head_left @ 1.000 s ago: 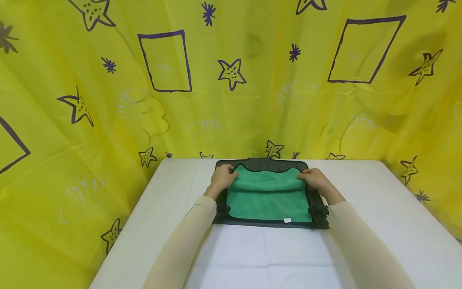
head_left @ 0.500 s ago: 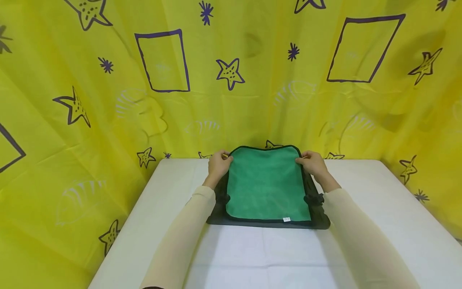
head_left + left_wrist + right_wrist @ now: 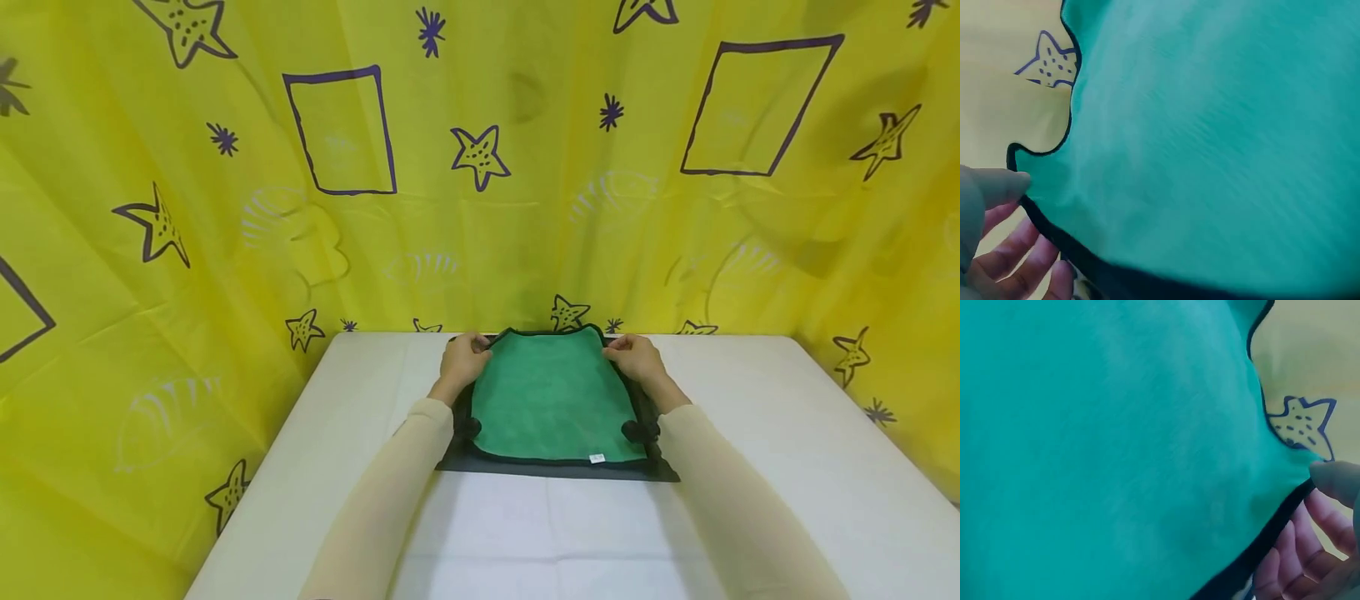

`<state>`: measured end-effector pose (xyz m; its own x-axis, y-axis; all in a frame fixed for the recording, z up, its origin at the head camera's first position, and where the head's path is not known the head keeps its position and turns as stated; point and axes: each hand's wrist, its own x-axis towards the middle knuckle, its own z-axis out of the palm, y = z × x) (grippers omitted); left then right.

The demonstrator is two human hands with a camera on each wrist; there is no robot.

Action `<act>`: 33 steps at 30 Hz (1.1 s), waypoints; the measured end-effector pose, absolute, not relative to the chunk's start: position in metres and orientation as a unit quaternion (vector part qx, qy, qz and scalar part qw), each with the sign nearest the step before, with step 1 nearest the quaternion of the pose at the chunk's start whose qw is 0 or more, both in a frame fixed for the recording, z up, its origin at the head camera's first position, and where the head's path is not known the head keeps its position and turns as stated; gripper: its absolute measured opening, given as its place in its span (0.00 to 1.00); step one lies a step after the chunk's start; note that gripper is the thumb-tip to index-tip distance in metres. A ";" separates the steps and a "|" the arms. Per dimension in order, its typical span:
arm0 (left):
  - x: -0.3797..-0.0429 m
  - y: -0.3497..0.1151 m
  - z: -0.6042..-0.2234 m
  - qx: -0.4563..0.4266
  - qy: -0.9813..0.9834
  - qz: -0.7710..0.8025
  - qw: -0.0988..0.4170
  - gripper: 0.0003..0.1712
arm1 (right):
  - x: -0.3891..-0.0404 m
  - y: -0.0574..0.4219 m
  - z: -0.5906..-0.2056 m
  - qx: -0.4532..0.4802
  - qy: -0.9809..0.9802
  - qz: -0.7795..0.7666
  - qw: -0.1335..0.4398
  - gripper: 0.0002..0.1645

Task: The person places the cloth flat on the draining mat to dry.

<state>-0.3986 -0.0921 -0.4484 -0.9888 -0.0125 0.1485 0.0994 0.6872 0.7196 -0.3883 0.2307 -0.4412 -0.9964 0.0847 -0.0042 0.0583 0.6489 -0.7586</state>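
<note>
A green cloth [image 3: 551, 400] with a dark edging is spread over a black board [image 3: 555, 471], with a small white tag at its near edge. My left hand [image 3: 462, 362] pinches the cloth's far left corner between thumb and fingers; the left wrist view shows the thumb on top of the cloth [image 3: 1197, 137]. At the far right corner my right hand [image 3: 637, 360] pinches the edging in the same way, its thumb above the cloth [image 3: 1122, 444] in the right wrist view. The cloth's far edge stands slightly raised between the hands.
Dark lumps, one on the left [image 3: 471, 428] and one on the right [image 3: 640, 432], sit on the board's sides beside the cloth. The board lies on a white-covered table [image 3: 547, 533]. Behind and to both sides hangs a yellow curtain [image 3: 480, 233] with star drawings.
The cloth's far part, folded over at first, was lifted and stretched up, then lowered toward the board. Both hands rose with it and came back down; the right hand also shifted inward.
</note>
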 end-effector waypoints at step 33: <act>-0.328 -0.148 -0.447 -0.304 -0.911 -0.271 -0.069 0.13 | -0.307 0.295 -0.446 0.264 -0.825 0.429 -0.258 0.20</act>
